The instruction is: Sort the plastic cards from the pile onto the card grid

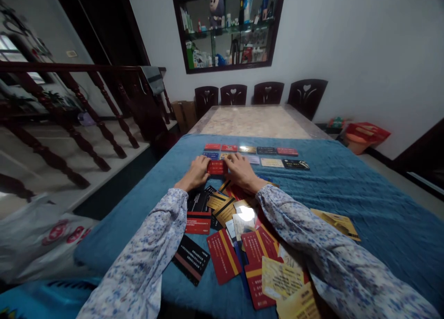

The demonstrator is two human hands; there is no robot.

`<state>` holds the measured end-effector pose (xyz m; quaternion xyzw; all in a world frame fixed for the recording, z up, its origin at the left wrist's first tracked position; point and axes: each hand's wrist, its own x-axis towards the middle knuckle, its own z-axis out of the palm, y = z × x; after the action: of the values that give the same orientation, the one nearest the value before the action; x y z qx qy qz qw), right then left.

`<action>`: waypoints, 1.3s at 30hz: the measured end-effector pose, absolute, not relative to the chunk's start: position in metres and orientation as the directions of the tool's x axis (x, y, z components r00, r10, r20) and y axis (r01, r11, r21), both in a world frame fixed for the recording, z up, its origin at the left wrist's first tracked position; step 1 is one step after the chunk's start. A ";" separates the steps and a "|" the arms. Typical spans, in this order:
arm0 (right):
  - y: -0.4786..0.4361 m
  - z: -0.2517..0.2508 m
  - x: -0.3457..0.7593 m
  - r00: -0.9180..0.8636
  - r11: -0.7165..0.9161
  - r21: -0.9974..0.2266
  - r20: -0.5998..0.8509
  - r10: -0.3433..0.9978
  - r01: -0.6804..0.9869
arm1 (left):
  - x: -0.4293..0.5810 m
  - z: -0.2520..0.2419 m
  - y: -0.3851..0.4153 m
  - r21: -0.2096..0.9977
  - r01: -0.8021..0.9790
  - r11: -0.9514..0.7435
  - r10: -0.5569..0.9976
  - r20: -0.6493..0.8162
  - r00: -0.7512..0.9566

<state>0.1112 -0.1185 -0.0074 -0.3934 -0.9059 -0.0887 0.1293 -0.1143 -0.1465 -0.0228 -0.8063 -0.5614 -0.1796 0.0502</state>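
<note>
A red card (217, 167) lies between my two hands, just in front of the card rows. My left hand (196, 172) grips its left edge with the fingers closed. On its right edge, my right hand (242, 170) holds it the same way. Beyond are two rows of cards, among them a blue card (210, 156), a red card at the row's end (287, 151) and a black card (296, 164). Under my forearms spreads a loose pile of cards, with a dark red card (224, 255), a black card (191, 259) and a yellow card (282, 278).
A blue cloth (360, 185) covers the near part of the table. A gold card (338, 223) lies apart on the right. Chairs (269, 93) stand at the far end. Plastic bags (45, 238) are at the lower left, beside a wooden railing (100, 111).
</note>
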 end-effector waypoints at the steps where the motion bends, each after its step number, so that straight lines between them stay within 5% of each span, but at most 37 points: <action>1: -0.117 -0.005 0.111 -0.663 0.679 0.057 0.289 0.691 0.732 | -0.115 -0.020 -0.146 0.121 0.923 -0.364 0.888 0.343 0.306; 22: -0.068 0.018 0.090 -0.692 0.698 0.018 0.146 0.707 0.716 | -0.132 0.006 -0.104 -0.015 0.956 -0.293 0.941 0.175 0.291; 39: -0.018 0.012 0.064 -0.684 0.689 0.004 0.123 0.719 0.725 | -0.155 -0.002 -0.049 0.065 0.967 -0.245 0.959 0.163 0.232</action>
<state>0.0640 -0.0184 0.0124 -0.3935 -0.9172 -0.0261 0.0561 -0.1550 -0.0495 -0.0024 -0.7844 -0.6139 -0.0843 0.0246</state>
